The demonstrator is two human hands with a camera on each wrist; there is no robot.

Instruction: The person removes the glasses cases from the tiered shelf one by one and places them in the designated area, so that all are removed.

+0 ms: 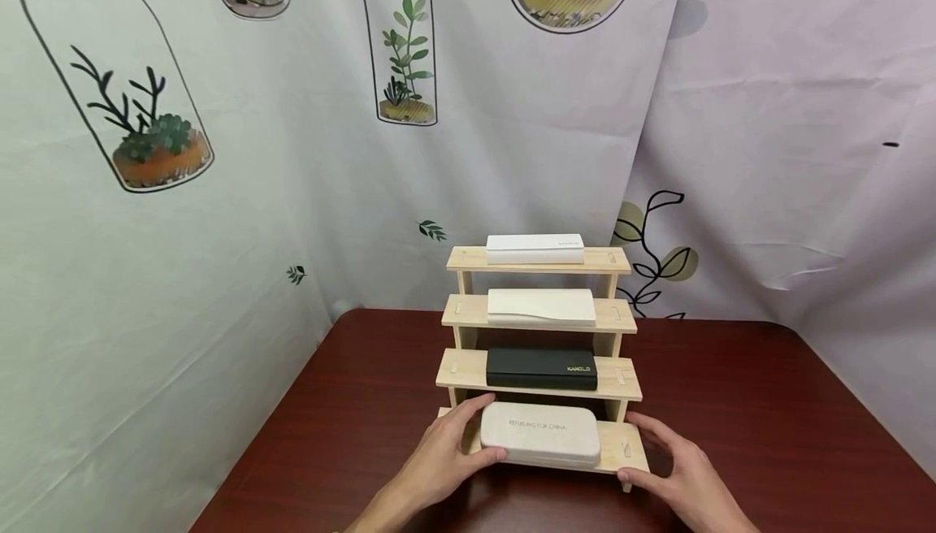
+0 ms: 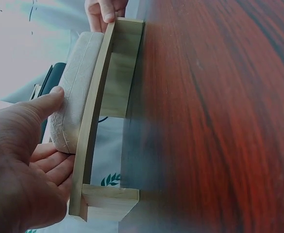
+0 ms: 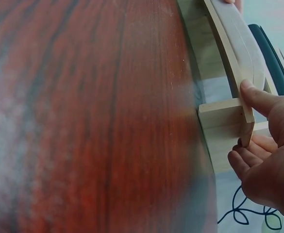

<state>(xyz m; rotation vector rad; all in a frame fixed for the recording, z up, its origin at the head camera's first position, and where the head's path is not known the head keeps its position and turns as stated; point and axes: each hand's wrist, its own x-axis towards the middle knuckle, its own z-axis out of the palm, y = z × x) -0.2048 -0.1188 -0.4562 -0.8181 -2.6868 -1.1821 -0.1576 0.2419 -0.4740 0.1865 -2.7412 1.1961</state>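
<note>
A four-step wooden display rack (image 1: 629,439) stands on the table. On its lowest step lies a cream glasses case (image 1: 541,431) with "REFUELING FOR CHINA" printed on the lid. My left hand (image 1: 442,452) grips the left end of this case, thumb at the front and fingers round its end and back. The right hand (image 1: 683,472) holds the right end of the lowest step, its thumb (image 3: 258,97) on the front edge and fingers behind. Above sit a black case (image 1: 541,369), a cream-white case (image 1: 541,306) and a white box-like case (image 1: 535,249), one per step.
The dark red-brown wooden table (image 1: 336,427) reaches out on both sides of the rack. Behind it hangs a pale curtain (image 1: 512,167) printed with plants in jars, close to the table's back edge.
</note>
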